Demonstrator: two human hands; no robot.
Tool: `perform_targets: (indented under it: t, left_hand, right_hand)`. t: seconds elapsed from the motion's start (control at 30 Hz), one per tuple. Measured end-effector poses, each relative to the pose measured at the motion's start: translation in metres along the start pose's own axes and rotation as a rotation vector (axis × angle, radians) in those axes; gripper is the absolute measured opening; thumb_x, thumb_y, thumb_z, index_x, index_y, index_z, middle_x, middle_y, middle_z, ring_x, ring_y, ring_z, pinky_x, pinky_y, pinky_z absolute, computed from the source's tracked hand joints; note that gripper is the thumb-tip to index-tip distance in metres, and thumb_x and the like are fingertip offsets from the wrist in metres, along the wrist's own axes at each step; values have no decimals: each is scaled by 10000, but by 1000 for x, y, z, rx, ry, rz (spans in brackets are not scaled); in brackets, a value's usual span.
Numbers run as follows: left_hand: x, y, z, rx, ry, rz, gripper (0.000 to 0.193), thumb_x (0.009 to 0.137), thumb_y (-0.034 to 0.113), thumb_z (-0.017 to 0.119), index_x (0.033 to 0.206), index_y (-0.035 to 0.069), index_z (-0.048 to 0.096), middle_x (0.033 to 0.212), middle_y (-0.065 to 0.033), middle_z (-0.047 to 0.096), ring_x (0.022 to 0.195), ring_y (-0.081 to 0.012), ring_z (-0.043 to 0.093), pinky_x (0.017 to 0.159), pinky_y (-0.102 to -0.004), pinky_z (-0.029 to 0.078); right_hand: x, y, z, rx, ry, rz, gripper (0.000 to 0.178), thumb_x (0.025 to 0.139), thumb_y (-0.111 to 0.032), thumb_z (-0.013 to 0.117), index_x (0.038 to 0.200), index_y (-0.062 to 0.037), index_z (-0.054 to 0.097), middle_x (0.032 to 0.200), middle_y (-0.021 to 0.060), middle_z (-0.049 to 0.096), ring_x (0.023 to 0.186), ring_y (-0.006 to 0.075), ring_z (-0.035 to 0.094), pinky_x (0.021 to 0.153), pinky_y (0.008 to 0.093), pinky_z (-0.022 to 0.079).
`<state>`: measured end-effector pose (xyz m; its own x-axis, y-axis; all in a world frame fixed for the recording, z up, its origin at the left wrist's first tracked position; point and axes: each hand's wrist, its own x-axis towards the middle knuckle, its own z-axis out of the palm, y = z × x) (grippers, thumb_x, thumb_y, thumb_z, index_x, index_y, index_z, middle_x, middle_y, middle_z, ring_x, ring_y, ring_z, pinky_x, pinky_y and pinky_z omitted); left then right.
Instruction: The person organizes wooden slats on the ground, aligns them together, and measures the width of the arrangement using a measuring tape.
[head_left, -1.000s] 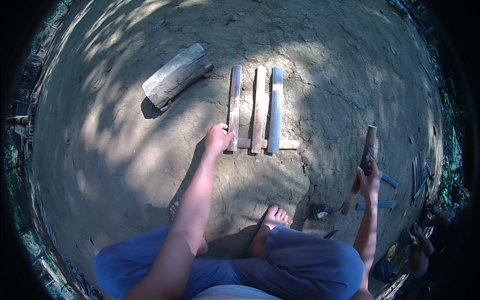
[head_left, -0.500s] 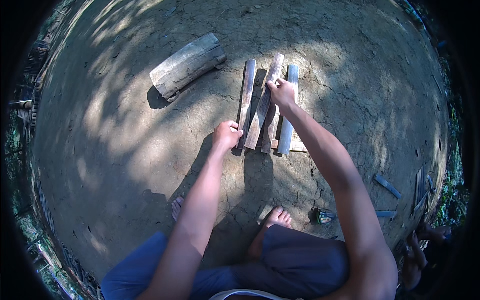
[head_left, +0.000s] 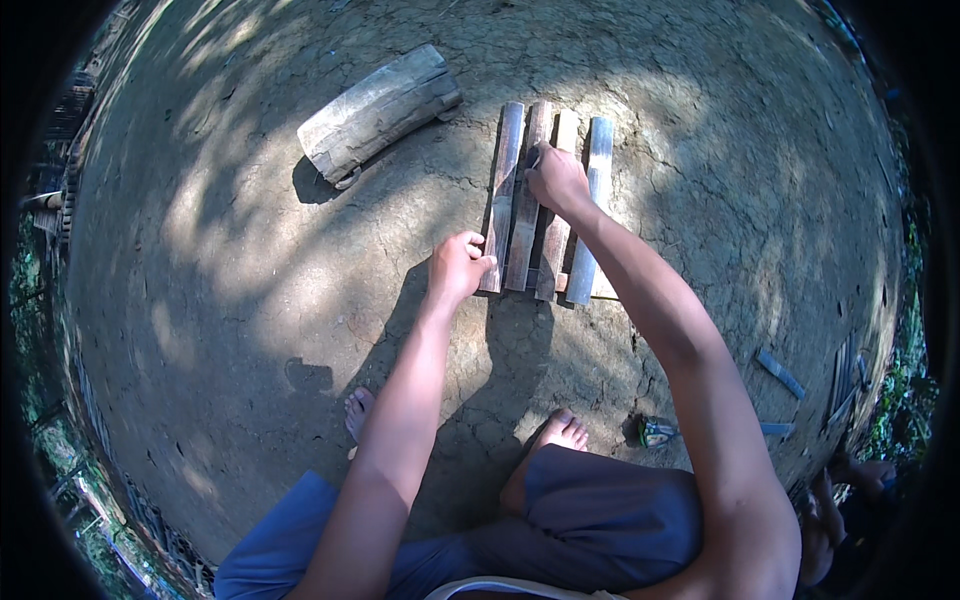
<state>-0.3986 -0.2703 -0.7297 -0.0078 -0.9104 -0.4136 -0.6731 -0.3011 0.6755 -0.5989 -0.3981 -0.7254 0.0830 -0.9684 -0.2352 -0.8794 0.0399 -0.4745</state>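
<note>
Several bamboo slats lie side by side on the ground, across a pale crosspiece [head_left: 603, 287] that shows at their near ends. My right hand [head_left: 560, 182] is closed at the second slat from the left [head_left: 522, 240], gripping it towards its far end; the fingertips are partly hidden. Beside the near end of the leftmost slat [head_left: 502, 205], my left hand [head_left: 460, 266] has curled fingers, with the thumb at the slat's edge. The third slat [head_left: 553, 262] passes partly under my right hand. A bluish-grey slat [head_left: 588, 235] lies at the right end of the row.
A thick split log [head_left: 380, 112] rests on the cracked dirt ground at the far left. My bare feet [head_left: 563, 430] are near me. At the right lie a dark tool with a green part [head_left: 655, 431] and loose strips [head_left: 780, 373]. Another person's limb [head_left: 825, 520] shows at the right edge.
The second slat has turned from slanting across its neighbour to lying nearly parallel with the row. My right hand has moved slightly nearer and left with it. The leftmost slat has shifted a little.
</note>
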Motion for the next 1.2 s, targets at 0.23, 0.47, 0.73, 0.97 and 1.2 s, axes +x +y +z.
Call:
perform_targets:
  t: [0.23, 0.47, 0.73, 0.97, 1.2]
  left_hand:
    - [-31, 0, -13, 30, -78, 152, 824, 649, 64, 922, 1395, 50, 572, 1239, -175, 685, 1028, -274, 700, 897, -379, 558]
    - [-28, 3, -13, 171, -127, 301, 922, 629, 5, 906, 1452, 12, 489, 1317, -213, 625, 1212, -371, 613, 1051, -413, 511]
    - [-28, 3, -13, 144, -133, 285, 901, 639, 16, 904, 1445, 14, 502, 1305, -216, 633, 1205, -375, 618, 1036, -414, 516]
    - [-30, 6, -15, 129, -143, 234, 885, 649, 26, 903, 1442, 23, 512, 1307, -210, 636, 1200, -366, 624, 1031, -408, 518]
    - [-30, 4, -13, 144, -125, 266, 889, 649, 48, 911, 1444, 35, 515, 1293, -205, 645, 1198, -361, 624, 1035, -411, 512]
  right_hand:
    - [-14, -14, 8, -145, 76, -204, 314, 826, -165, 646, 991, 101, 621, 846, 292, 663, 808, 452, 648, 775, 485, 545]
    - [-4, -10, 20, -113, 97, -92, 332, 752, -97, 683, 974, 140, 612, 855, 326, 658, 883, 493, 661, 796, 522, 563]
    - [-15, -21, 5, -38, 45, -70, 310, 780, -131, 705, 978, 89, 614, 889, 323, 682, 888, 481, 698, 781, 533, 573]
    - [-15, -20, 8, -51, 31, -64, 357, 778, -193, 749, 1012, 40, 614, 907, 289, 696, 914, 455, 699, 795, 506, 579]
    - [-11, -15, 7, -74, -18, -82, 541, 794, -340, 824, 1154, 13, 627, 977, 271, 711, 982, 403, 707, 844, 476, 581]
